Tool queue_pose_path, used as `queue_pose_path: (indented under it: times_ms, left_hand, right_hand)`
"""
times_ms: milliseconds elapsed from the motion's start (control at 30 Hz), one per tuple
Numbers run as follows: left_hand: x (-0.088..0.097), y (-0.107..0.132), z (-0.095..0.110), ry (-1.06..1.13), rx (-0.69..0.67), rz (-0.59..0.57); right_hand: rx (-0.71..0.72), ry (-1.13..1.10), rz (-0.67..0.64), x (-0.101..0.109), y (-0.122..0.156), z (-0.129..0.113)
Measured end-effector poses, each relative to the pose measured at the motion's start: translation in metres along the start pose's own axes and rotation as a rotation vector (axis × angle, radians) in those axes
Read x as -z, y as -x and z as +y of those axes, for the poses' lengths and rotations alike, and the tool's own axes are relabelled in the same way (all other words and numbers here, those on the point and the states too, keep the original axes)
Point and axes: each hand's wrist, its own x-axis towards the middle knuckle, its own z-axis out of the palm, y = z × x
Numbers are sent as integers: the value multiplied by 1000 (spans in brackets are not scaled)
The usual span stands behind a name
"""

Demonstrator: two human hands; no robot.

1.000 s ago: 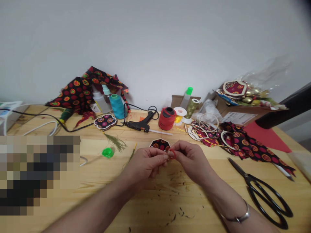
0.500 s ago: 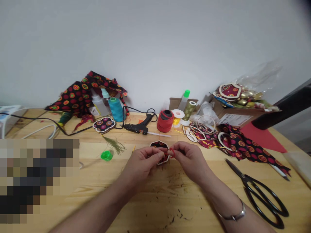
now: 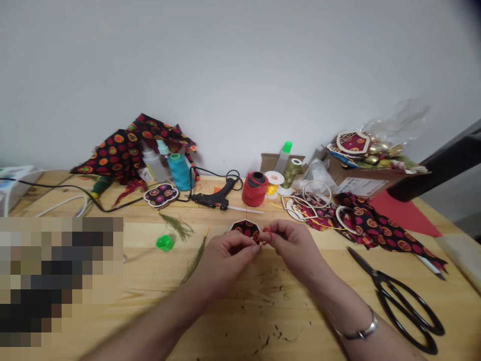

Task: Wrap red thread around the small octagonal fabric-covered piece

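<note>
Both hands meet above the middle of the wooden table point(image 3: 240, 311). My left hand point(image 3: 225, 260) pinches the near edge of a small octagonal piece covered in black and red patterned fabric point(image 3: 245, 228). My right hand point(image 3: 293, 248) pinches a loop of red cord point(image 3: 267, 235) at that piece's right side. The fingers of both hands are pressed together. A silver bracelet point(image 3: 361, 332) circles my right wrist.
Black scissors point(image 3: 398, 301) lie at the right. Behind the hands are a red cord spool point(image 3: 254, 188), a black glue gun point(image 3: 216, 196), a teal thread cone point(image 3: 179, 170), a green cap point(image 3: 164, 242), green tassel threads point(image 3: 176, 226), patterned fabric point(image 3: 124, 145), rings point(image 3: 317, 193) and a cardboard box point(image 3: 361, 175).
The hands have shifted slightly while working the red cord at the octagonal piece. The view has tilted a little. A strand of green thread now shows to the left of my left hand.
</note>
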Motion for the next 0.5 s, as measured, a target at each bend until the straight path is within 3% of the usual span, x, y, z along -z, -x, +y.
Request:
queue_pose_path:
  times_ms: [200, 500]
  left_hand:
    - [-3, 0, -5, -194, -233, 90]
    - [-4, 3, -13, -351, -366, 109]
  right_hand:
    - [-92, -184, -50, -2, 2, -4]
    - [-157, -472, -158, -4, 2, 6]
